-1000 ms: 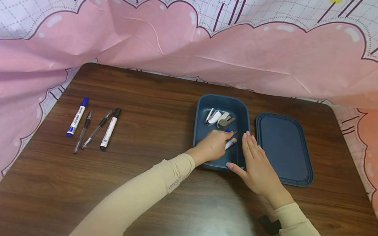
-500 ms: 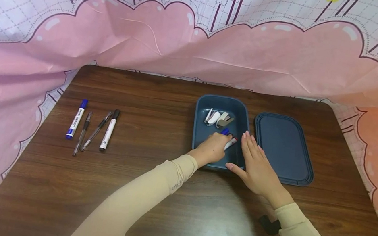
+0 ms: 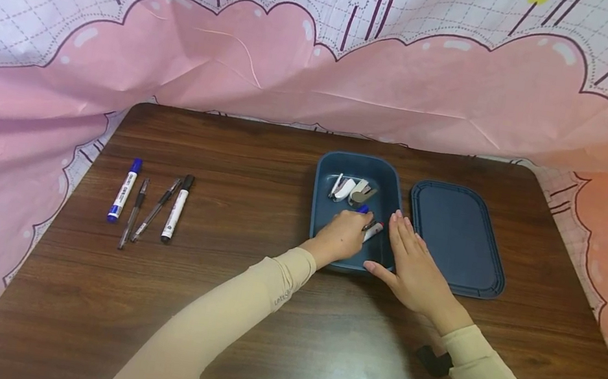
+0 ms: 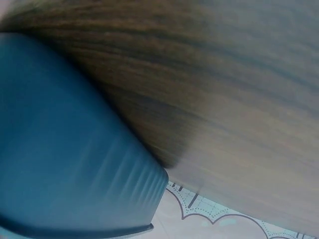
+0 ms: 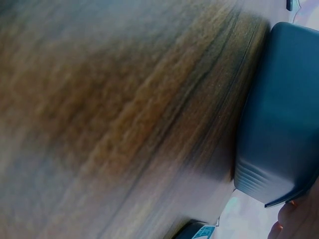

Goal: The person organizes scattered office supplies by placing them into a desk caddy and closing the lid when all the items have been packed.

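Observation:
In the head view my left hand (image 3: pixel 340 233) reaches over the near left edge into a dark blue box (image 3: pixel 316 198). Its fingertips are at a white marker with a red end (image 3: pixel 373 231), a blue-capped item (image 3: pixel 363 209) and a dark pen tip, partly covered by the hand. I cannot tell whether its fingers pinch one of them. My right hand (image 3: pixel 416 268) lies with straight fingers along the box's right rim, thumb spread toward the near edge. Farther back inside the box are a white stapler (image 3: pixel 344 189) and a grey-beige stapler (image 3: pixel 362 193).
A matching blue lid (image 3: pixel 457 238) lies right of the box. On the table's left are a blue marker (image 3: pixel 123 190), two dark pens (image 3: pixel 133 213) and a black-capped marker (image 3: pixel 177 208). The left wrist view shows the box's outer wall (image 4: pixel 65 144) and wood-grain table.
My left hand shifts slightly among the pens inside the box; the blue cap and dark pen end show more than a second ago. My right hand keeps its place on the rim.

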`<state>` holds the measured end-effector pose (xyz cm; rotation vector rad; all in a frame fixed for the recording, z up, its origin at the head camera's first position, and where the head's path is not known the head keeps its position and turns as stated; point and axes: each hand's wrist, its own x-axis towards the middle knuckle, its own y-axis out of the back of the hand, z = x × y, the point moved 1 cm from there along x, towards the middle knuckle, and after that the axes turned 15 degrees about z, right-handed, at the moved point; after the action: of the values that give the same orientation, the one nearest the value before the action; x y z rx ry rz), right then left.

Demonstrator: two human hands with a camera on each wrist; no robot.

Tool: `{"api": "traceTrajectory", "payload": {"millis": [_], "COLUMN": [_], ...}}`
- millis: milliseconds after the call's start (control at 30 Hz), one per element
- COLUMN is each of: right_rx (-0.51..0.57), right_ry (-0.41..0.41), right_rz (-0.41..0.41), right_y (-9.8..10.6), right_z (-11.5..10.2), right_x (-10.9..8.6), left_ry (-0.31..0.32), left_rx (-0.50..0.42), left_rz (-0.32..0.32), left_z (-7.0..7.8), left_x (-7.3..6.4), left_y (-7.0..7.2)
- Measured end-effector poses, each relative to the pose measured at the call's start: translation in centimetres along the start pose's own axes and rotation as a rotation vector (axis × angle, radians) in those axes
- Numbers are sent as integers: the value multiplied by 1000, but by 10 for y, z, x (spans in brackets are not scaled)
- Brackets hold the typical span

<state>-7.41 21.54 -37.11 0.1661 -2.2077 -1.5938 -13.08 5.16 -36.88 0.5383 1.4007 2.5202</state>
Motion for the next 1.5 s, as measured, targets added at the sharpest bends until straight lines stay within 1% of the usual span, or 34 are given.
{"api": "traceTrajectory", "payload": {"millis": [233,367,467,667,833,1000,1233,1367,1500], "right_rx": [-1,-2,-4,-10,-7,2,6,13,19], "right_ry": [-4,-12,-15,-12,-17,-15,-7,-4,-11], "right_rz": [-12,-22,-23,-17,-14,-10,3,6,1], "right_y": [1,1,0,0,1,1,0,0,-1], "right_z": [0,0,0,-1,-2,-2,-1,0,-1], "right_x": [0,0,1,1,1,1,0,0,0], "left_ry": [2,-17,-34,-7,-1,0,12,29,43], "left_rx": [-12,-15,-23,-54,-82,-96,-119,-143,-153], "left_rz": [30,54,78,97,160,197,278,328,379], "left_z": [2,0,-3,-6,-10,-14,-18,-25,-35], "left_x": [1,4,8,12,14,14,12,10,7], "left_y": [9,18,27,56,77,93,115,126,135]}}
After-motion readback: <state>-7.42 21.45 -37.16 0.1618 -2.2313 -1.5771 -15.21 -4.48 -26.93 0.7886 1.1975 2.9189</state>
